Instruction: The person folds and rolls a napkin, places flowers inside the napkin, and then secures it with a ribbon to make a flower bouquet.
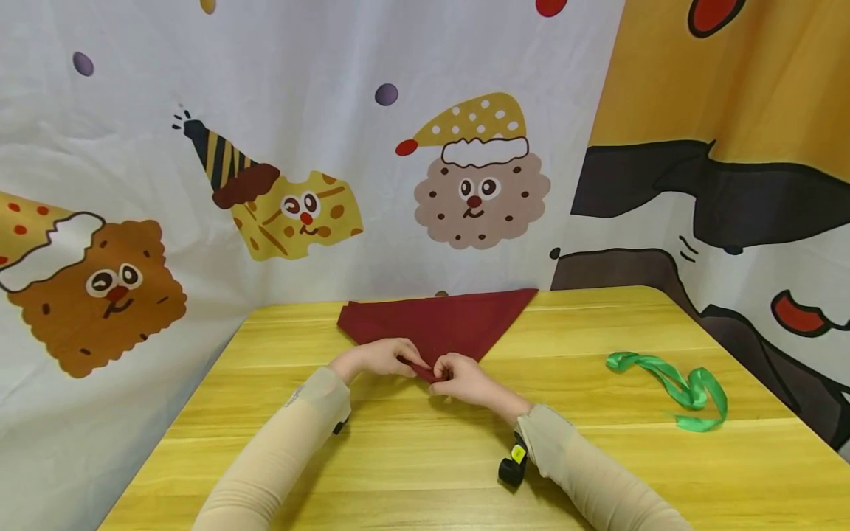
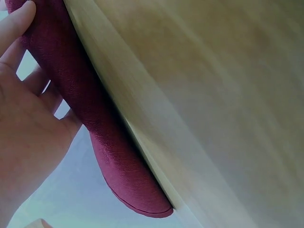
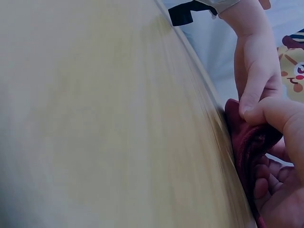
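Observation:
A dark red cloth point(image 1: 432, 318) lies folded on the table, wide along the far side and narrowing towards me. At its near corner my left hand point(image 1: 385, 357) pinches the edge between thumb and fingers. Close beside it, my right hand point(image 1: 466, 380) grips the same corner. The left wrist view has the left thumb pressed on a thick, rounded fold of the cloth point(image 2: 116, 166). In the right wrist view both thumbs meet over the turned-up edge point(image 3: 244, 135), where layers curl; some fingertips are hidden behind the fabric.
A loosely twisted green ribbon point(image 1: 690, 394) rests on the right part of the wooden table point(image 1: 425, 472). Behind the table hangs a printed curtain point(image 1: 319, 74). A small black device point(image 1: 512, 468) is strapped at my right wrist.

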Demonstrator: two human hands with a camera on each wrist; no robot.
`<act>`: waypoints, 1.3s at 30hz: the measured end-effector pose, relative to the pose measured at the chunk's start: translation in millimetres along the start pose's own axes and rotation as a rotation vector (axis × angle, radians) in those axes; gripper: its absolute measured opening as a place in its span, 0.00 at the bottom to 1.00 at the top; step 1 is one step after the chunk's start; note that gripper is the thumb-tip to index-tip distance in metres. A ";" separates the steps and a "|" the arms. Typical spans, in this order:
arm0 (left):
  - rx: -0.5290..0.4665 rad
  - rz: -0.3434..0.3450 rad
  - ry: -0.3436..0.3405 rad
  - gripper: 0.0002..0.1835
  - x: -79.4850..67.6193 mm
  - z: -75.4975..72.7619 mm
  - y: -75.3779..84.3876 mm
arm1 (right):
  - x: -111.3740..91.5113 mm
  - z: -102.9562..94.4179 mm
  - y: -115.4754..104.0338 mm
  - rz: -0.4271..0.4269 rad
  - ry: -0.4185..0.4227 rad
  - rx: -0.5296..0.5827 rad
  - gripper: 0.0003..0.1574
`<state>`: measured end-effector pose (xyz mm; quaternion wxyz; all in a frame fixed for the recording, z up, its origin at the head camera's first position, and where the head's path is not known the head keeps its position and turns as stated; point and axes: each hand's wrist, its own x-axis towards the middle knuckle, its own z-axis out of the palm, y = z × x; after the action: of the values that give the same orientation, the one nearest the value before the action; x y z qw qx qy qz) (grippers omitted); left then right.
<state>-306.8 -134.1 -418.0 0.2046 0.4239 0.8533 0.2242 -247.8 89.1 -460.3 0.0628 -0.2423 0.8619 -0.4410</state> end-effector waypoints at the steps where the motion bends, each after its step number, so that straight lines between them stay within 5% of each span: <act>1: 0.008 -0.001 0.000 0.16 -0.4 -0.2 0.3 | 0.0 -0.1 0.3 0.003 -0.001 -0.004 0.10; 9: 0.027 -0.056 0.002 0.20 -2.5 0.7 6.0 | -1.7 -0.9 -0.4 0.011 -0.022 0.018 0.09; 26: 0.112 -0.043 0.069 0.16 -4.9 1.4 0.8 | -4.4 -2.1 0.7 -0.011 -0.013 0.023 0.08; 39: 0.160 -0.071 -0.021 0.13 -5.1 -9.3 13.1 | -9.2 -7.5 -0.2 0.012 -0.082 0.209 0.07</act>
<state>-300.7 -133.2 -402.2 0.1868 0.4106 0.8809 0.1434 -242.1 98.8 -456.5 0.1256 -0.2471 0.8094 -0.5177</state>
